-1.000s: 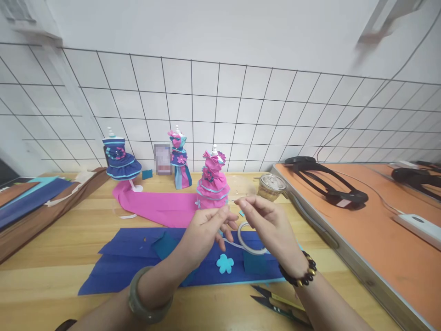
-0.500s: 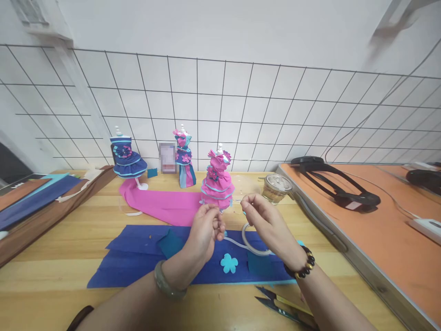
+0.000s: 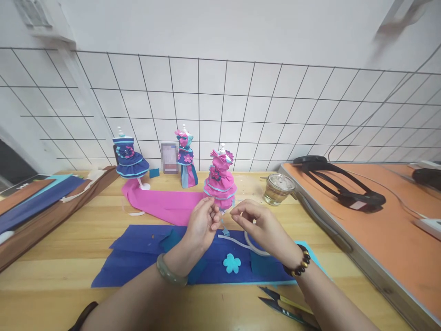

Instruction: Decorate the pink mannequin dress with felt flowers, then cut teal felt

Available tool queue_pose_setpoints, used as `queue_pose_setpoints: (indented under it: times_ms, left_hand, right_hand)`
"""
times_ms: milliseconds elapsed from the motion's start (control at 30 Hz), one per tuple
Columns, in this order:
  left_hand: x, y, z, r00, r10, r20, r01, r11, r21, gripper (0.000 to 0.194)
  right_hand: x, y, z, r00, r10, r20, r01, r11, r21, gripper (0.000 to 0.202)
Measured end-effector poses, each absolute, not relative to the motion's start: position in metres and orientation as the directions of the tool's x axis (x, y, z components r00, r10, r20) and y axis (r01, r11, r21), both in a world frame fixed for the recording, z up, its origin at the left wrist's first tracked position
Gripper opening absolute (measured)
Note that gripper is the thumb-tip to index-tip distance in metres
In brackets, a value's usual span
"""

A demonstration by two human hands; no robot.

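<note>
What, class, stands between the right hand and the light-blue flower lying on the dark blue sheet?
A white strip runs over the dark blue sheet between the right hand and the light-blue flower; nothing visible covers the flower itself.

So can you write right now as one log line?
left hand: curled, contents unclear | right hand: pinching, contents unclear | pink dress: upright behind hands | flower: on blue sheet | snips: open
</note>
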State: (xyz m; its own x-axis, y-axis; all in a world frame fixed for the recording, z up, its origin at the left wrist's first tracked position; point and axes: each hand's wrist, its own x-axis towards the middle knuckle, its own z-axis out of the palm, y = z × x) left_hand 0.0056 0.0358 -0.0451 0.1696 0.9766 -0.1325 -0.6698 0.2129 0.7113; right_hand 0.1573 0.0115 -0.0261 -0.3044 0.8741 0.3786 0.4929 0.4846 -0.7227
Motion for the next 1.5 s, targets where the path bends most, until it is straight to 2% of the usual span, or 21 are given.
queue_pose_setpoints:
  times_ms: [300,433,633,833,1200,1367,1500]
  left_hand:
    - [0.005,0.039,-0.047,0.231,0.963,-0.142,-0.679,0.264,0.685,0.020]
    - [0.004,0.040,-0.046,0.306,0.939,-0.159,-0.686,0.333,0.647,0.018]
    - [0.002,0.042,-0.044,0.373,0.909,-0.186,-0.683,0.404,0.608,0.016]
    - [0.001,0.045,-0.046,0.405,0.883,-0.237,-0.647,0.460,0.608,0.017]
    - [0.002,0.045,-0.047,0.397,0.894,-0.208,-0.686,0.439,0.581,0.014]
    - [0.002,0.045,-0.049,0.398,0.896,-0.196,-0.696,0.434,0.572,0.012]
    - [0.002,0.045,-0.050,0.403,0.895,-0.191,-0.697,0.436,0.570,0.011]
  right_hand:
    - [0.154,0.015,-0.034,-0.250,0.907,0.340,0.474,0.421,-0.774,0.013]
    - [0.153,0.017,-0.035,-0.166,0.934,0.316,0.409,0.357,-0.840,0.013]
    - [0.144,0.023,-0.030,-0.078,0.931,0.357,0.319,0.362,-0.876,0.015]
    - [0.131,0.038,-0.036,-0.035,0.899,0.437,0.414,0.411,-0.812,0.009]
    - [0.122,0.042,-0.036,-0.030,0.825,0.564,0.603,0.465,-0.648,0.006]
    - [0.122,0.041,-0.036,-0.021,0.820,0.573,0.609,0.465,-0.642,0.003]
    - [0.123,0.044,-0.038,-0.004,0.828,0.561,0.560,0.466,-0.684,0.003]
